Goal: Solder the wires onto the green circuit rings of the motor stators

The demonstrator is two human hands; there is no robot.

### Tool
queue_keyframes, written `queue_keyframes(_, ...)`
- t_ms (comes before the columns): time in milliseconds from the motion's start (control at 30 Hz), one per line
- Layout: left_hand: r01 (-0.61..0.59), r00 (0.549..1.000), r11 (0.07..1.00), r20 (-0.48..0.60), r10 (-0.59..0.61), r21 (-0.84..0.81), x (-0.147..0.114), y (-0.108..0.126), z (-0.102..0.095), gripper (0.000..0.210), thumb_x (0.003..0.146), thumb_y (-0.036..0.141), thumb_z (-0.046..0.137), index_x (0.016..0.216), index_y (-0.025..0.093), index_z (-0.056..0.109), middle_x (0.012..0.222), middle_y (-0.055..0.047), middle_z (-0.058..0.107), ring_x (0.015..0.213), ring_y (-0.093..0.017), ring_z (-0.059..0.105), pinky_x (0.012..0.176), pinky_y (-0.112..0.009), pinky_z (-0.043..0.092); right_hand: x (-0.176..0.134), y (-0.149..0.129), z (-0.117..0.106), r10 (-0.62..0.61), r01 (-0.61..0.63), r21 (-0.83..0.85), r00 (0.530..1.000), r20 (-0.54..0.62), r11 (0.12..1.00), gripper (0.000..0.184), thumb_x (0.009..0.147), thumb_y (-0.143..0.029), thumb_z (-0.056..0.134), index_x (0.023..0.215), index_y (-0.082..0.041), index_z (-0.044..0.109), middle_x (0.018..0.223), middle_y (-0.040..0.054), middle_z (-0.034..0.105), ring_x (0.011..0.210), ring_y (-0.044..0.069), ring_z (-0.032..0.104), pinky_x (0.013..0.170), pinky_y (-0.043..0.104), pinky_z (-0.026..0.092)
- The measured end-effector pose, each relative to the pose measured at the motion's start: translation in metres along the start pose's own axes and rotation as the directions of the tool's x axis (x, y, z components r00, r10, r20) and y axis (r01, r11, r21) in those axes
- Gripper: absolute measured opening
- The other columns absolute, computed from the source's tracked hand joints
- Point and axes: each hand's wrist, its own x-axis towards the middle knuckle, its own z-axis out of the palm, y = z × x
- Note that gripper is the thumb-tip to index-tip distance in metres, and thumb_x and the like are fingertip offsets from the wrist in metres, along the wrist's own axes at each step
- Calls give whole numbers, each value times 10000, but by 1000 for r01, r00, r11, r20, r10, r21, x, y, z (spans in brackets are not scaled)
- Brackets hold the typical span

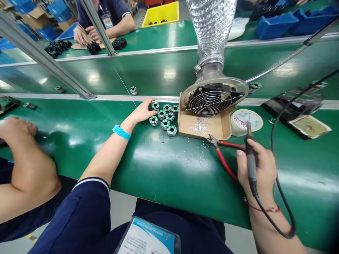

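My right hand (261,169) is wrapped around a soldering iron (251,160), its tip pointing up and away from me and its black cable looping down past my wrist. My left hand (145,111), with a blue strap at the wrist, reaches to a group of small motor stators (165,124), ring-shaped with green circuit boards on top. Thumb and forefinger close around one stator (155,105) at the group's back left. Red-handled cutting pliers (224,155) lie open just left of my right hand, their jaws by a cardboard tray (182,131).
Above the tray hangs a fume extractor fan (209,102) on a silver duct (213,28). A round tub (239,128) and a soldering iron stand (296,109) are to the right. Wire clippings lie on the green table. A co-worker's arm (29,169) rests at left; another person works opposite.
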Motion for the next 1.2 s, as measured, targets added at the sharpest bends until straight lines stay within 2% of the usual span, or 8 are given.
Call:
queue_keyframes(133,22,995,1000,-97,-20,19,1,9,3,484,819,240,717,1251,29,657,1327,-213,656,1290,-341,576,1155,-465,415,2,-4,-3,-5,6,41,999,-38,999,432,874,-410,624,1242,-190,668,989,92,686,886,237,660,833,430,546)
queue_keyframes(333,-148,978,961,-178,108,-233,-33,31,-11,522,880,266,641,1384,170,543,1375,-112,636,1152,-218,655,965,-333,545,-10,-18,-19,-41,59,172,994,-103,983,348,852,-312,700,1193,-241,712,1042,79,745,918,260,703,856,472,577)
queue_keyframes(433,-223,968,783,-37,248,-581,-73,59,4,535,826,283,733,1310,195,523,1273,-105,670,1080,-189,680,858,-278,570,-19,-41,-25,-39,62,340,996,-75,938,400,855,-261,712,1254,-279,700,1069,49,774,785,217,741,737,412,622)
queue_keyframes(533,-76,926,683,203,318,-727,-112,90,31,448,833,316,775,1206,181,566,1133,-95,684,966,-163,685,794,-260,570,-18,-71,-33,-18,-12,532,999,52,847,460,923,-203,630,1374,-293,617,1086,20,782,734,156,752,669,325,633)
queue_keyframes(667,26,868,687,358,345,-726,-143,116,55,458,879,362,750,1282,194,614,979,-67,652,796,-134,611,630,-237,498,3,-101,-40,-28,-107,542,972,235,834,430,902,-181,675,1318,-280,623,979,-15,774,918,130,751,877,293,630)
queue_keyframes(800,3,854,760,397,336,-649,-151,125,57,479,927,424,700,1364,241,621,767,7,555,599,-84,419,539,-232,374,24,-107,-41,-38,-232,625,921,388,745,455,857,-180,710,1288,-251,582,878,-35,702,800,97,699,787,243,618)
queue_keyframes(1000,-154,857,812,333,394,-563,-156,130,53,461,947,454,680,1347,228,651,643,56,450,545,-70,335,492,-212,305,31,-104,-41,8,-462,628,809,588,626,439,871,-226,691,1285,-241,544,867,-38,673,805,101,670,848,285,607)
queue_keyframes(1200,-322,840,795,233,490,-514,-158,130,55,465,948,442,685,1318,161,660,764,27,593,586,-59,422,522,-192,361,33,-110,-38,6,-446,560,786,618,699,453,858,-204,686,1289,-241,552,858,-37,651,798,101,665,848,280,577)
